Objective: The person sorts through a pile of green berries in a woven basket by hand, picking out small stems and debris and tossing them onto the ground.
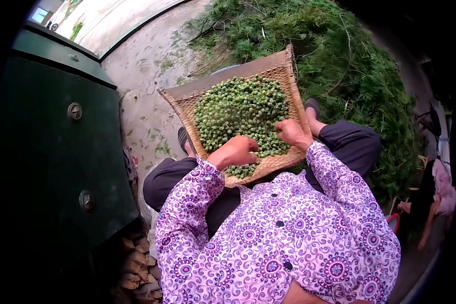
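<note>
A woven basket tray [296,96] with a flat wooden front edge rests between my legs. Many small round green pods or cones [240,104] are heaped on it. My left hand [236,152] is over the near left part of the heap, its fingers curled down at the green pieces. On the right side of the heap, near the tray's woven wall, my right hand [292,133] has its fingertips pinched together. Whatever either hand's fingers hold is too small or hidden to make out.
Cut green branches [359,91] lie piled beyond the tray and along the right. A dark green cabinet [61,142] stands at the left, with split wood [139,266] below it. Another person's arm and pink clothing [443,185] show at the far right.
</note>
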A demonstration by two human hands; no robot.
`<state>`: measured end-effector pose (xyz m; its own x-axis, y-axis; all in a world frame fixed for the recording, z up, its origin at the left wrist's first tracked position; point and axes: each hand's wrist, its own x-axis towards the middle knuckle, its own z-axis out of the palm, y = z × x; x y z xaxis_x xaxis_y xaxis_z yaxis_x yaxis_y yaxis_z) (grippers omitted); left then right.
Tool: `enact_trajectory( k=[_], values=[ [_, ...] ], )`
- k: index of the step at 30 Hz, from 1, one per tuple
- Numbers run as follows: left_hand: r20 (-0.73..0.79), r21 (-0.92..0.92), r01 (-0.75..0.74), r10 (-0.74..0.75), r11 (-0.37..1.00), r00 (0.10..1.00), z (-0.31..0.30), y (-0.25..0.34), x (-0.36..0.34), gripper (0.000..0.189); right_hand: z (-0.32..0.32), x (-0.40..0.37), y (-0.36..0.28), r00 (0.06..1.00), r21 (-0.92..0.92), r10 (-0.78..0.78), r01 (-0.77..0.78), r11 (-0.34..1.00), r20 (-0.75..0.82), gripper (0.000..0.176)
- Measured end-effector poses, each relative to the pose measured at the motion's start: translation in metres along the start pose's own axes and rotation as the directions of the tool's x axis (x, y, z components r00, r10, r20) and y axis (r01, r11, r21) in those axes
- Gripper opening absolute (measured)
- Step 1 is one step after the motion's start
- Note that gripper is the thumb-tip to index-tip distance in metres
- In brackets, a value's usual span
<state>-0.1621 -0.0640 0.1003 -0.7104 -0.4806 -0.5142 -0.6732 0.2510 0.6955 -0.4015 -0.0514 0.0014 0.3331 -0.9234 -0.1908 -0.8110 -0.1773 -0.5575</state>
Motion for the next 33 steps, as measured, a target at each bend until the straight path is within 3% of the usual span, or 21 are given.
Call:
enact_trajectory(
  k=[4, 6, 11, 13, 15, 17, 19, 21, 23, 26, 27, 29, 33],
  values=[
    [-0.25, -0.106, -0.056, 0.028, 0.993, 0.968, -0.015, 0.0, -0.008, 0.031, 0.038, 0.007, 0.001, 0.993, -0.077, 0.117, -0.115, 0.99, 0.028, 0.018],
    [-0.271, -0.12, -0.039, 0.005, 0.992, 0.963, -0.022, 0.002, -0.01, 0.031, 0.042, 0.009, -0.001, 0.982, -0.191, 0.177, -0.162, 0.968, 0.061, 0.018],
    [-0.28, -0.145, -0.047, 0.004, 0.988, 0.96, -0.027, 0.005, -0.01, 0.03, 0.034, 0.006, 0.013, 0.977, -0.151, 0.141, -0.117, 0.982, 0.158, 0.014],
    [-0.269, -0.174, -0.016, -0.032, 0.985, 0.963, -0.028, 0.005, -0.011, 0.033, 0.014, 0.0, 0.011, 0.945, 0.225, 0.166, -0.234, 0.946, 0.283, 0.014],
    [-0.265, -0.198, -0.015, -0.039, 0.98, 0.963, -0.028, 0.005, -0.012, 0.032, 0.008, -0.004, 0.019, 0.957, 0.289, 0.136, -0.21, 0.934, 0.257, 0.012],
    [-0.278, -0.318, -0.038, -0.055, 0.947, 0.959, -0.029, 0.004, -0.013, 0.031, 0.001, -0.003, 0.022, 0.877, 0.393, 0.294, -0.44, 0.808, 0.379, 0.008],
    [-0.284, -0.346, -0.035, -0.07, 0.938, 0.956, -0.031, 0.004, -0.013, 0.029, -0.001, 0.002, 0.02, 0.875, 0.444, 0.335, -0.469, 0.764, 0.348, 0.006],
    [-0.294, -0.437, -0.076, -0.063, 0.896, 0.954, -0.031, 0.0, -0.014, 0.026, 0.002, 0.009, 0.014, 0.894, 0.541, 0.416, -0.435, 0.719, 0.167, 0.005],
    [-0.339, -0.464, -0.092, -0.08, 0.881, 0.938, -0.029, -0.005, -0.015, 0.025, 0.004, 0.018, 0.004, 0.888, 0.436, 0.42, -0.458, 0.774, 0.187, 0.014],
    [-0.41, -0.463, -0.094, -0.119, 0.882, 0.904, -0.033, -0.009, -0.017, 0.024, 0.015, 0.027, -0.002, 0.978, 0.127, 0.208, -0.21, 0.969, 0.026, 0.029],
    [-0.414, -0.469, -0.091, -0.128, 0.878, 0.901, -0.035, -0.008, -0.019, 0.024, 0.022, 0.029, -0.002, 0.979, 0.124, 0.202, -0.204, 0.971, 0.034, 0.029],
    [-0.417, -0.462, -0.092, -0.125, 0.882, 0.9, -0.04, -0.003, -0.023, 0.024, 0.041, 0.033, 0.003, 0.989, -0.052, 0.1, -0.106, 0.993, -0.109, 0.023],
    [-0.442, -0.428, -0.109, -0.103, 0.897, 0.891, -0.044, 0.003, -0.025, 0.025, 0.042, 0.036, -0.009, 0.984, -0.251, 0.167, -0.176, 0.952, -0.054, 0.018]
  ],
)
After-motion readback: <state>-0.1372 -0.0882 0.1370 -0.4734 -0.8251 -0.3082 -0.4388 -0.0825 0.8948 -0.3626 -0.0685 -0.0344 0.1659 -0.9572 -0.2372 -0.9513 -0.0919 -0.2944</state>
